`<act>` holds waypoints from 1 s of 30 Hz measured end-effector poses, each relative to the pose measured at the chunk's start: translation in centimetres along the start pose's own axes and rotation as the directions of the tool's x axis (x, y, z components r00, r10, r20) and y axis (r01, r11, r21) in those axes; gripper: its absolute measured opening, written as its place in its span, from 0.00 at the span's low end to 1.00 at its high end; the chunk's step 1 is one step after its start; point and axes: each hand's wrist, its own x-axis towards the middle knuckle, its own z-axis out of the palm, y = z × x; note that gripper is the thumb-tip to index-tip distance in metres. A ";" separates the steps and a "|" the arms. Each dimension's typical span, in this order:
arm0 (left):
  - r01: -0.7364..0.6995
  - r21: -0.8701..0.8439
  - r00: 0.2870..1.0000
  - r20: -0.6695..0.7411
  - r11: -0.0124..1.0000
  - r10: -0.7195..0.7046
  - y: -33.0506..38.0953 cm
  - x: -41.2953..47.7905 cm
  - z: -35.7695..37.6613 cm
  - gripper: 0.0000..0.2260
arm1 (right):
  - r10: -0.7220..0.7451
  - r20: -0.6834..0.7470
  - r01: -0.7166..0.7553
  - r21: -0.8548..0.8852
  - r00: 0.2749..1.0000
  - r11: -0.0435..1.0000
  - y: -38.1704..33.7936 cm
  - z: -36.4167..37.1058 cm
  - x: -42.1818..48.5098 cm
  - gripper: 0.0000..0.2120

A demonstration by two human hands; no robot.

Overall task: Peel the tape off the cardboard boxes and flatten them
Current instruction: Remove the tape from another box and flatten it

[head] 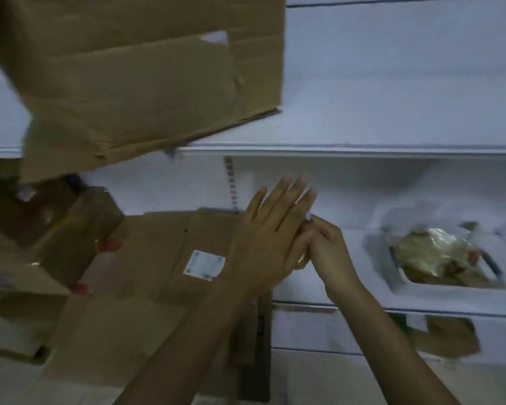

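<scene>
– Cardboard, where?
– Flattened box point(146, 287) is lower left, partly behind my left forearm, white label point(204, 265) facing up. Second box point(146, 77) is upper left, tilted, overhanging the shelf point(362, 150) edge.
– Hands?
– Left hand point(272, 238) is centre frame, fingers straight, holding nothing. Right hand point(324, 252) is just beside it, fingers curled, tips against my left fingers. Whether it's pinching anything I can't tell, too blurred.
</scene>
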 end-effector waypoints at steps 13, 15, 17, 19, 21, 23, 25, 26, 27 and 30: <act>-0.105 -0.387 0.784 0.535 0.916 0.316 12.9 6.3 18.2 0.24 | -0.086 -0.536 -0.487 -0.814 0.840 0.315 13.6 -29.3 3.2 0.16; -0.048 -0.363 0.783 0.564 0.931 0.261 12.6 5.6 19.5 0.25 | -0.049 -0.556 -0.488 -0.766 0.830 0.418 15.1 -31.3 5.2 0.15; 0.008 -0.337 0.759 0.616 0.942 0.214 12.0 4.5 20.8 0.26 | 0.017 -0.541 -0.483 -0.737 0.841 0.472 16.9 -31.7 6.8 0.15; 0.030 -0.314 0.735 0.651 0.949 0.192 11.7 3.7 21.4 0.25 | 0.080 -0.495 -0.489 -0.798 0.865 0.351 19.4 -31.1 8.0 0.15; 0.040 -0.309 0.731 0.657 0.950 0.183 11.6 3.3 21.4 0.25 | 0.170 -0.528 -0.552 -0.819 0.832 0.155 21.4 -30.6 8.6 0.18; 0.053 -0.296 0.749 0.644 0.954 0.158 11.5 3.0 21.3 0.27 | 0.266 -0.588 -0.624 -0.778 0.764 0.073 22.2 -30.6 9.1 0.24; 0.082 -0.291 0.731 0.668 0.953 0.141 11.2 2.9 21.3 0.28 | 0.374 -0.575 -0.642 -0.763 0.727 0.075 21.6 -30.8 9.8 0.29; 0.093 -0.290 0.721 0.679 0.953 0.137 11.1 2.8 21.3 0.29 | 0.415 -0.552 -0.632 -0.772 0.723 0.075 21.0 -31.0 10.1 0.29; 0.086 -0.276 0.714 0.687 0.957 0.134 11.1 2.9 21.1 0.29 | 0.438 -0.523 -0.605 -0.794 0.731 0.061 20.3 -31.3 10.3 0.28; 0.075 -0.201 0.747 0.661 0.977 0.079 11.8 3.6 20.2 0.27 | 0.348 -0.466 -0.504 -0.864 0.814 0.022 18.8 -31.8 9.7 0.15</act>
